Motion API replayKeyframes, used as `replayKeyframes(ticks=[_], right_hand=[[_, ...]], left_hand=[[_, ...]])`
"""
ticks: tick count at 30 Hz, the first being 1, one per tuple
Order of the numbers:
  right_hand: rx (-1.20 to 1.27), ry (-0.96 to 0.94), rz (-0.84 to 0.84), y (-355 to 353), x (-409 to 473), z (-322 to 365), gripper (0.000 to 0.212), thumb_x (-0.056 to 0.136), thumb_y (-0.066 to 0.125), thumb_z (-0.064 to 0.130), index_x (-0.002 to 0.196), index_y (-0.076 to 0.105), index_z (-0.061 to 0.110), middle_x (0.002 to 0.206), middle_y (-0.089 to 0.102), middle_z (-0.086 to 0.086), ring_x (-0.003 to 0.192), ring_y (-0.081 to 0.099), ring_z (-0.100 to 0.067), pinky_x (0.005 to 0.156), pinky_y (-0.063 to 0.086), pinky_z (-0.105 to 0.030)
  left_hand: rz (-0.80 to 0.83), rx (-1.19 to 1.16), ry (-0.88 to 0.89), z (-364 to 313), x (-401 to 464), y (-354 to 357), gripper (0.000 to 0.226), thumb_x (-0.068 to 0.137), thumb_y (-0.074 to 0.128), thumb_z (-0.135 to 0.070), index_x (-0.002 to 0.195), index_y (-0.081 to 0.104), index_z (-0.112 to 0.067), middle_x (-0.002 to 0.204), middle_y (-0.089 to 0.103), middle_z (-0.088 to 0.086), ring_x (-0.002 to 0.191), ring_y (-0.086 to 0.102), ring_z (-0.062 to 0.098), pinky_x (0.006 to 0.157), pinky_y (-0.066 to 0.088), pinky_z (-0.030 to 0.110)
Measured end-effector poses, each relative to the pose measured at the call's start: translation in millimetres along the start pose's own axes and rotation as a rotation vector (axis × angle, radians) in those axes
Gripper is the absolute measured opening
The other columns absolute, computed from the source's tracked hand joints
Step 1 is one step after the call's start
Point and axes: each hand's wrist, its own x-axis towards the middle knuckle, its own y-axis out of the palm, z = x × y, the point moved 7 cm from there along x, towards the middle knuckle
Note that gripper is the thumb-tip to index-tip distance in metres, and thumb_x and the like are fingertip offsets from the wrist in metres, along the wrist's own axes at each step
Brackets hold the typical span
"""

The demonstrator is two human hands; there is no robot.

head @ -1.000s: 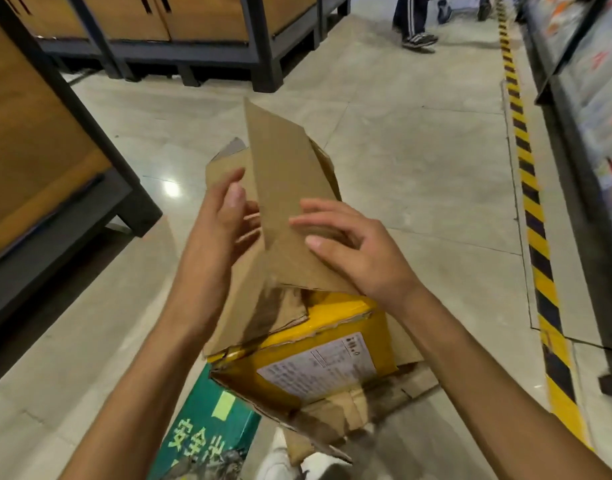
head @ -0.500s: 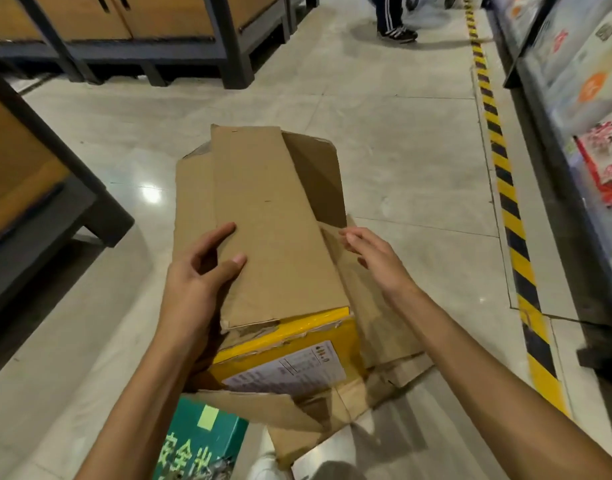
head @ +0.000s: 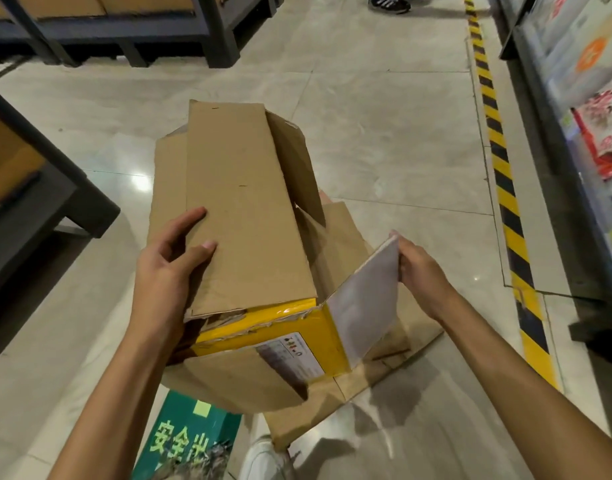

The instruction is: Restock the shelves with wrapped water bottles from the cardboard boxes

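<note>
My left hand [head: 169, 268] presses the cardboard box [head: 249, 216] top flap, fingers straight, my right hand [head: 420, 268] pinches a side flap [head: 363, 303]; no bottles visible, shelving apparently all remains.

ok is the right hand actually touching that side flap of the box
Touching. The head view shows the right hand pinching the outer edge of the side flap of the cardboard box, fingers curled round it.
</note>
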Motion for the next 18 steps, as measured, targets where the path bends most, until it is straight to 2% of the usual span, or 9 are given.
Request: replayKeyframes(ticks=[1,2,3,5,7,9,11,14,18], right_hand=[[0.019,0.056,0.038,-9,-6,-8,0.044,0.103,0.051,0.057,0.101,0.078,0.023,0.075,0.057,0.011,0.076,0.057,-0.006,0.080,0.044,-0.029],[0.007,0.099,0.087,-15,-11,-15,0.050,0.096,0.057,0.064,0.071,0.076,0.025,0.074,0.052,0.009,0.071,0.053,-0.007,0.076,0.042,-0.029],[-0.014,0.151,0.144,-19,-16,-22,0.043,0.090,0.063,0.067,0.069,0.053,0.031,0.073,0.051,0.004,0.067,0.050,-0.010,0.071,0.040,-0.028],[-0.075,0.190,0.314,-23,-21,-28,0.057,0.086,0.069,0.064,0.081,0.067,0.008,0.078,0.060,-0.011,0.070,0.057,-0.019,0.069,0.045,-0.026],[-0.237,0.204,0.544,-16,-29,-25,0.059,0.097,0.061,0.057,0.105,0.073,0.000,0.108,0.072,-0.019,0.096,0.068,-0.028,0.088,0.052,-0.032],[-0.492,0.236,0.700,-7,-24,-24,0.041,0.107,0.051,0.043,0.126,0.072,0.013,0.128,0.071,-0.005,0.118,0.066,-0.017,0.102,0.049,-0.031],[-0.696,0.233,0.789,6,-8,-23,0.032,0.106,0.054,0.037,0.136,0.064,0.031,0.136,0.066,0.012,0.127,0.060,-0.007,0.106,0.046,-0.025],[-0.770,0.233,0.798,27,27,-14,0.050,0.103,0.063,0.030,0.147,0.043,0.042,0.135,0.066,0.006,0.124,0.065,-0.017,0.106,0.054,-0.039],[-0.713,0.233,0.725,50,76,26,0.086,0.097,0.072,0.029,0.162,0.017,0.042,0.142,0.054,-0.004,0.122,0.064,-0.023,0.092,0.061,-0.052]], left_hand=[[0.011,0.003,0.005,0,2,3,0.044,0.098,0.066,-0.011,0.132,0.068,-0.039,0.138,0.065,-0.005,0.125,0.065,0.026,0.102,0.055,0.049],[0.025,0.008,0.007,0,3,7,0.044,0.098,0.067,-0.012,0.132,0.068,-0.039,0.138,0.065,-0.004,0.125,0.065,0.025,0.102,0.055,0.049],[0.047,0.016,0.008,-1,4,12,0.044,0.097,0.068,-0.013,0.133,0.067,-0.040,0.139,0.065,-0.005,0.126,0.064,0.025,0.104,0.054,0.050],[0.098,0.036,0.010,-3,6,25,0.044,0.095,0.070,-0.021,0.133,0.066,-0.043,0.142,0.063,-0.007,0.129,0.062,0.024,0.105,0.053,0.051],[0.143,0.070,0.021,-6,6,37,0.045,0.094,0.072,-0.029,0.134,0.064,-0.047,0.142,0.062,-0.010,0.130,0.061,0.020,0.105,0.053,0.050],[0.178,0.096,0.043,-9,6,47,0.044,0.096,0.071,-0.029,0.136,0.062,-0.048,0.141,0.063,-0.011,0.128,0.062,0.016,0.105,0.054,0.049],[0.199,0.121,0.059,-10,6,55,0.045,0.097,0.069,-0.028,0.137,0.061,-0.046,0.140,0.063,-0.011,0.128,0.062,0.016,0.105,0.054,0.049],[0.190,0.123,0.061,-11,1,55,0.046,0.100,0.065,-0.015,0.141,0.061,-0.037,0.137,0.065,-0.013,0.126,0.063,0.013,0.106,0.053,0.049],[0.181,0.166,0.060,-10,-6,49,0.047,0.099,0.065,-0.017,0.141,0.059,-0.037,0.137,0.064,-0.017,0.127,0.061,0.006,0.107,0.053,0.044]])
